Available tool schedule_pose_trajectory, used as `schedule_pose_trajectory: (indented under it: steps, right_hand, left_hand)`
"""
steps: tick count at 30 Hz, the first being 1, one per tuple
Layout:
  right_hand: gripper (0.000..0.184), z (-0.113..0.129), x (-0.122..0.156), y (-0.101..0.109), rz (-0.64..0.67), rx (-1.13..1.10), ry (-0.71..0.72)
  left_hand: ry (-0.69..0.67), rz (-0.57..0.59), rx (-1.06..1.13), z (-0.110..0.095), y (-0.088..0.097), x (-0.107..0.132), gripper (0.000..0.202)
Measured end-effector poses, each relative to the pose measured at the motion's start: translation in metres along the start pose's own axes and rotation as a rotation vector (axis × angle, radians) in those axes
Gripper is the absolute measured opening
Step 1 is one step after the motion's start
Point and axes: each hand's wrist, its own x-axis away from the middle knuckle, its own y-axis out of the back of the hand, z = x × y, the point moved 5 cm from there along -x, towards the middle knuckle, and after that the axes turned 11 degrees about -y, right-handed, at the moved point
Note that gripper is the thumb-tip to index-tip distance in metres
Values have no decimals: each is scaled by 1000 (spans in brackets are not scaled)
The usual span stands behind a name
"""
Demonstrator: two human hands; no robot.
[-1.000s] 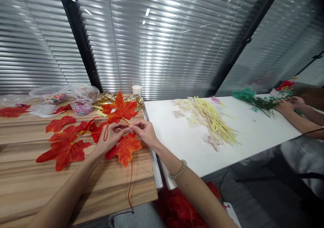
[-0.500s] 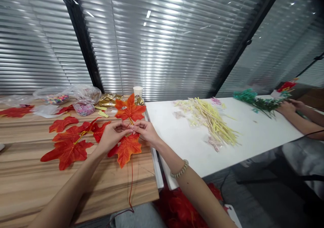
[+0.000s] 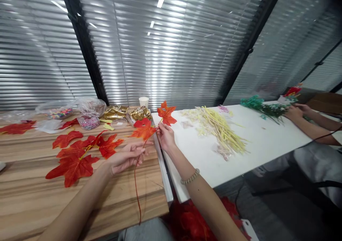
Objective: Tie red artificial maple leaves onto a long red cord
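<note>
My right hand [image 3: 166, 137] pinches the stem of an orange-red artificial maple leaf [image 3: 166, 113] near the seam between the tables. A second orange leaf [image 3: 144, 129] hangs to the left of that grip and seems joined to it. From there a thin red cord [image 3: 136, 184] runs down past my left hand [image 3: 130, 157] to the table's front edge. My left hand is open below the leaves, fingers stretched and slightly curved, with the cord crossing them. Further left on the wood lies a spray of red maple leaves [image 3: 74, 166] on a yellow stem.
Behind stand a paper cup [image 3: 143, 102], gold packets [image 3: 115, 112] and clear bags of beads [image 3: 89, 121]. The white table [image 3: 197, 166] bears a heap of yellow stems [image 3: 223, 130]. At far right, a co-worker's hands [image 3: 295, 112] are by green sprigs [image 3: 269, 111]. Red leaves [image 3: 192, 219] lie below.
My hands were together on the leaf stem and have parted. The right moved slightly right with the leaves; the left dropped lower and its fingers opened. The cord now slants across my left fingers.
</note>
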Motion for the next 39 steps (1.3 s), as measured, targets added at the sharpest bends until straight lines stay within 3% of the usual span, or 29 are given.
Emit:
schedule_pose_trajectory:
  steps: [6,10,14,20,24,28,33,39]
  right_hand:
    - [21,31,-1,14,-153,-82,227]
    - [26,52,8,25,-263,11,390]
    - [27,80,29,34,-269,128,490]
    - [27,151,93,51,-274,214,580]
    - [27,200,159,69,-320,294,674]
    - [26,239,223,92,-401,422,798]
    - [20,268,276,114,-531,519,829]
    - [14,289,300,151,-644,494,851]
  left_hand:
    - [40,33,-109,-6,10,3,18]
    - [38,51,-174,-8,14,4,23]
    - [86,91,-225,-5,11,6,26]
    - [144,276,-273,0,-9,14,18]
    - [159,430,-282,6,-24,17,21]
    - [168,493,-314,14,-33,16,21]
    - [149,503,-358,20,-37,13,20]
    - [145,489,-338,19,-37,13,18]
